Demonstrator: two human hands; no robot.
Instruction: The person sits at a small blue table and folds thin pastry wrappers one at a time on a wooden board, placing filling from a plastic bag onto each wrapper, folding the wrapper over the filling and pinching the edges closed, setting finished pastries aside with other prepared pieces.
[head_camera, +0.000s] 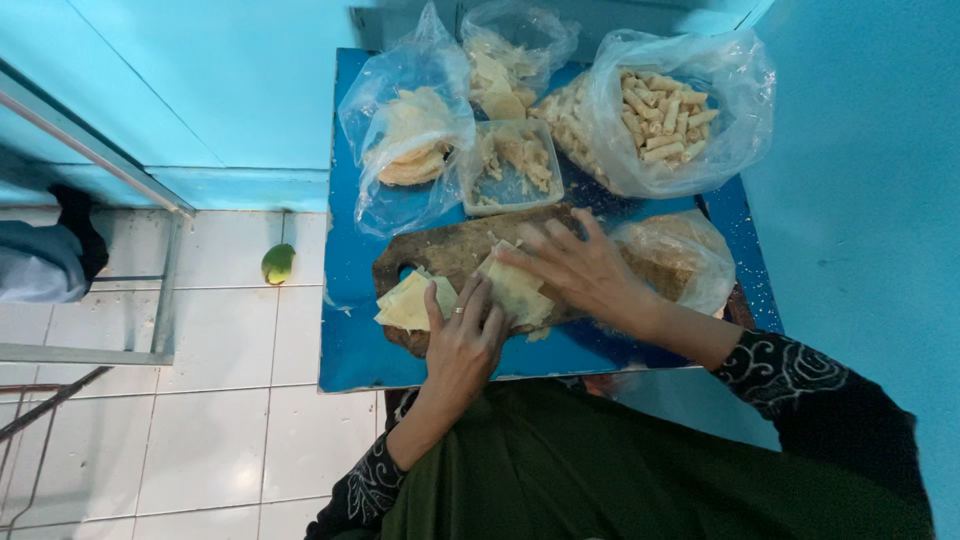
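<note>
A dark wooden cutting board (455, 250) lies on a small blue table (350, 330). On the board is a pale yellow dough wrapper (515, 290), with both hands flat on it. My left hand (462, 340), wearing a ring, presses its near left edge, fingers spread. My right hand (580, 265) rests over its far right side, fingers pointing left. A small stack of more pale wrappers (408, 300) sits on the board just left of my left hand.
At the table's back are clear plastic bags: one with round flat wrappers (410, 150), one with rolled pastry sticks (668, 122), another behind (505, 60). A plastic tub of filling (512, 165) stands mid-table. A crumb-filled bag (680, 255) is at right. A green fruit (278, 263) lies on the tiled floor.
</note>
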